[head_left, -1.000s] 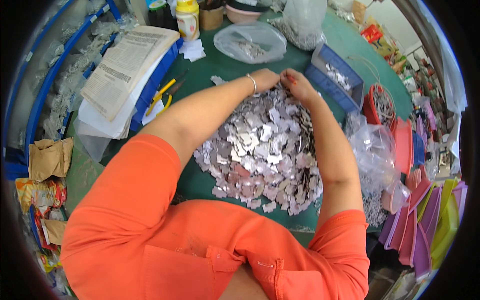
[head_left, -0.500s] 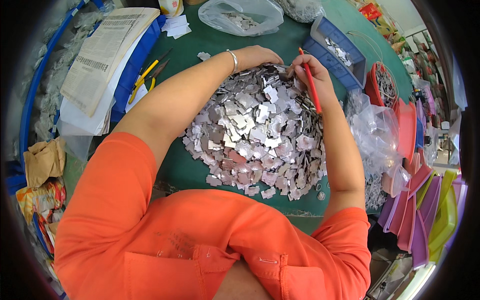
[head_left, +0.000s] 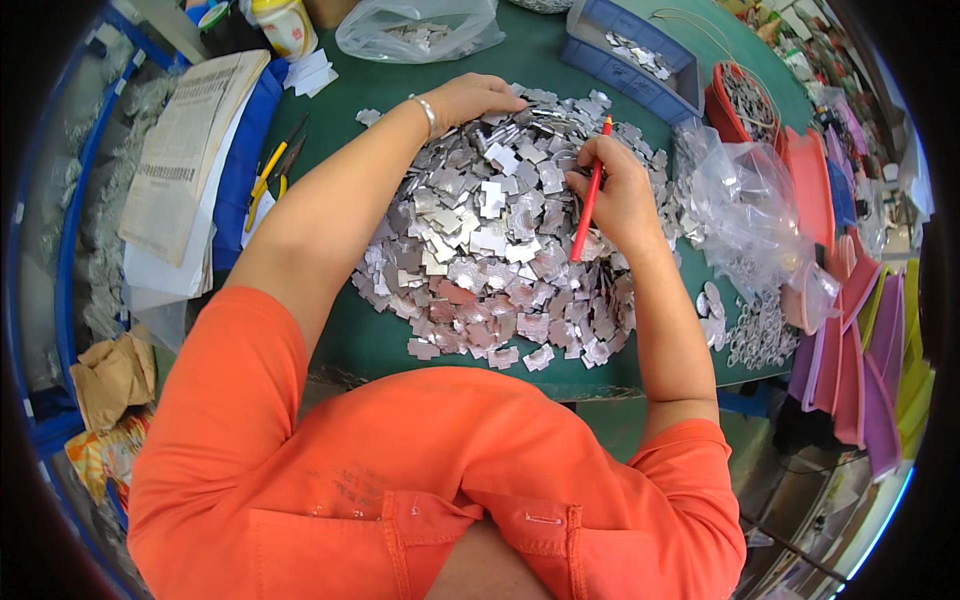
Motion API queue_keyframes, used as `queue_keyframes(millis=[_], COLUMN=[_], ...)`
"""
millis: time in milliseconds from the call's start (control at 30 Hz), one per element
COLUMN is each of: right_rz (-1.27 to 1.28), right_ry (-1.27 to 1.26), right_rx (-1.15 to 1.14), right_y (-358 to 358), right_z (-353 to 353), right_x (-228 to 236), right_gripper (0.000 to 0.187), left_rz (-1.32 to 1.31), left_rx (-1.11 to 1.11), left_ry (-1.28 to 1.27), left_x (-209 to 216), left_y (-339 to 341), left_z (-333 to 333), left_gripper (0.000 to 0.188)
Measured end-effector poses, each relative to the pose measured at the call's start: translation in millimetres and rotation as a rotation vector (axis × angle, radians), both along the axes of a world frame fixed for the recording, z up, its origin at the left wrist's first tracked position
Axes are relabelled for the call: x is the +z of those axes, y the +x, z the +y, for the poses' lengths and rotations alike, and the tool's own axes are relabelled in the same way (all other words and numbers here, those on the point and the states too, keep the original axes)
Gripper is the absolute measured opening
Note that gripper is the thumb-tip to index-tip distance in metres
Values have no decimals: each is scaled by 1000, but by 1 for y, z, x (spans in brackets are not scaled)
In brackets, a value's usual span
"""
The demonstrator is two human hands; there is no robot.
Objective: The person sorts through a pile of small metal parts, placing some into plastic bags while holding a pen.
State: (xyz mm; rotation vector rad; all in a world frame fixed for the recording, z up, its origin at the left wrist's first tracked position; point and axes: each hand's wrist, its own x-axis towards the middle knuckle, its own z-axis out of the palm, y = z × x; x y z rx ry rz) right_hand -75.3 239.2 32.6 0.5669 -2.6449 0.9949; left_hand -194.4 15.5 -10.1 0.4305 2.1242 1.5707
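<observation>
R hand (head_left: 620, 188) closed on red pencil (head_left: 586, 215), now drawn back from L; hands split, so prob. no longer sharing one spot. Pencil's over R side of metal-pc pile (head_left: 480, 240), long axis approx fore-aft, far end slightly R. L hand (head_left: 468, 100) curled at pile's far edge; can't tell if gripping.

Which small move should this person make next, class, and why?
Probably the left hand should ease one piece from the pile: its fingers are already at the pile's far side, while the right hand is occupied with a red pencil.
</observation>
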Motion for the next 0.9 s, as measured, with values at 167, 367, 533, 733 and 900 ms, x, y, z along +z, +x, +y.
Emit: queue_keyframes(millis=[167,367,533,733,900], right_rz=[-63,109,313,571,453], right_ry=[-239,-453,-519,-309,84], right_rx=[-31,-90,-231,-621,-918], right_y=[13,32,75,146,180], right_z=[-4,9,11,111,179], right_x=[-7,-21,-17,-39,-56], right_gripper=[26,15,15,14,11], left_rz=[4,31,140,244,281], left_rx=[15,-23,-58,-219,-230], left_ry=[150,273,271,134,102], left_x=[12,32,26,42,40], left_y=[24,59,86,110,108], left_z=[2,10,-14,-4,-7], left_gripper=[16,15,16,12,14])
